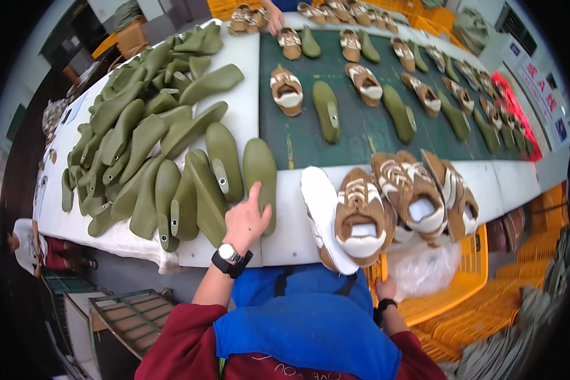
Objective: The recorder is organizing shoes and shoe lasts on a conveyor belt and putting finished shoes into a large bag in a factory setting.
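Note:
My left hand [246, 220] reaches over the near edge of the table with fingers apart. Its index finger lies on an upright-looking green shoe last [259, 166] at the right end of a large pile of green shoe lasts [142, 126]. Low on the right, my right hand [385, 289] is closed at the rim of an orange plastic basket [472, 275], its fingers partly hidden. Clear plastic bags [424, 269] lie in that basket. Between the hands, on the table's front edge, stand several brown-and-white sneakers [360, 218], with a white sole [322, 212] turned outward.
Across a green belt [310, 149], sneakers [287, 92] and green lasts [326, 113] stand in rows. Another person's hand [276, 22] touches a sneaker at the far side. Orange baskets [487, 326] are stacked at the lower right; a metal rack [133, 320] stands lower left.

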`<state>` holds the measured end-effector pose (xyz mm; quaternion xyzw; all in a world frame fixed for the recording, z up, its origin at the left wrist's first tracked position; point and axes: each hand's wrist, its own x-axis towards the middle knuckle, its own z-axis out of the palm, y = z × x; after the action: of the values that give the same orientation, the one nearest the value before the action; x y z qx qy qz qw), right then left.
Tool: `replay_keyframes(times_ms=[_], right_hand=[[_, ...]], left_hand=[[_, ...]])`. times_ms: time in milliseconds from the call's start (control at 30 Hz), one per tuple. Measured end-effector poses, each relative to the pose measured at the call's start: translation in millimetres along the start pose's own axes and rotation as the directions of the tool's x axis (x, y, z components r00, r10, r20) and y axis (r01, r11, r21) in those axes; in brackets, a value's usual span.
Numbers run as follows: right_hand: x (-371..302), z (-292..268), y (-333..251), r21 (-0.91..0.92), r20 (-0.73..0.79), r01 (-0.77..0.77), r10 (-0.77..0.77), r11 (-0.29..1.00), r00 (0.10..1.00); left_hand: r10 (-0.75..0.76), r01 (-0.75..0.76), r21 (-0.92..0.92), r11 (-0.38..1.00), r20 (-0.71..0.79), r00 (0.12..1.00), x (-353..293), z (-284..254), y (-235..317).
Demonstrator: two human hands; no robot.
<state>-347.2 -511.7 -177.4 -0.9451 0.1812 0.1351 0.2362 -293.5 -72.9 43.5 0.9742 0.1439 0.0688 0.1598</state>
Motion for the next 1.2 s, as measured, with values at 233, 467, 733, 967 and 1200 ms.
replay_keyframes(times_ms=[233, 467, 733, 967, 1200], right_hand=[[-32, -52, -28, 0.180, -0.295, 0.337, -0.276, 0.924, 0.915], [-69, -111, -130, 0.748, 0.335, -0.051, -0.310, 0.661, 0.890], [-94, -143, -198, 0.358, 0.257, 0.613, -0.705, 0.705, 0.661], [-93, -147, -305, 0.177, -0.284, 0.887, -0.841, 0.427, 0.461], [-59, -114, -262, -0.065, 0.191, 0.842, -0.821, 0.536, 0.538]], left_hand=[[0.113, -0.112, -0.018, 0.994, 0.077, 0.991, -16, -25, 40], [0.066, 0.605, -0.744, 0.283, 0.645, 0.762, -33, 72, 53], [-0.078, 0.227, -0.897, 0.378, 0.213, 0.974, -47, 35, 11], [-0.002, 0.001, -0.489, 0.872, -0.002, 1.000, -59, -21, 19], [-0.092, 0.036, -0.865, 0.501, -0.012, 0.996, -49, -20, 2]])
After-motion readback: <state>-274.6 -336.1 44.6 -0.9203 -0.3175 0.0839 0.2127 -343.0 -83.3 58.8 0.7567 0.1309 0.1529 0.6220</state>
